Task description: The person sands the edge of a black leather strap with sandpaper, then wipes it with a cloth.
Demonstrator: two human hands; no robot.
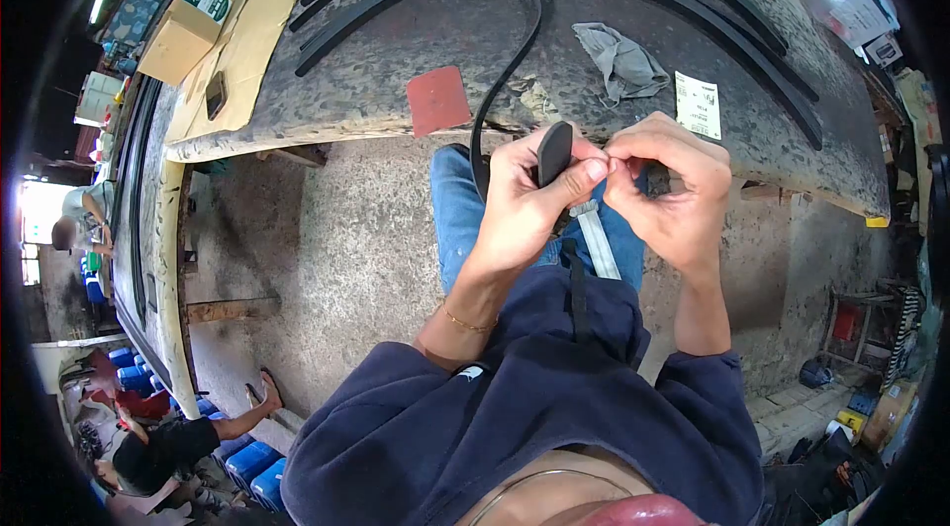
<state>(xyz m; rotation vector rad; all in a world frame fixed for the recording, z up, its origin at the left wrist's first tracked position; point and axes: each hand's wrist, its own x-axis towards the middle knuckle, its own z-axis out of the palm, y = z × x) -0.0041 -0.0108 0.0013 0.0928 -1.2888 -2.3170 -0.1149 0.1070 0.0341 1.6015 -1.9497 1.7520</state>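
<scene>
Where our hands meet: our left hand (524,199) grips a flat, flexible black strip (556,152), its end upright; our right hand (683,180) is closed in a pinch beside the left thumb, its contents too small to tell.
Black strip: from our left side it climbs over the scuffed dark worktop (376,61), towards the long, curved black strips (341,29).
Slip risk: the bend could spring it loose if our grip slackens.
Snag risk: a sharp pull could catch it on the rough edge or drag the red square sheet (438,101) nearby.
Farther right: crumpled grey cloth (618,61), white printed label (698,105).
</scene>
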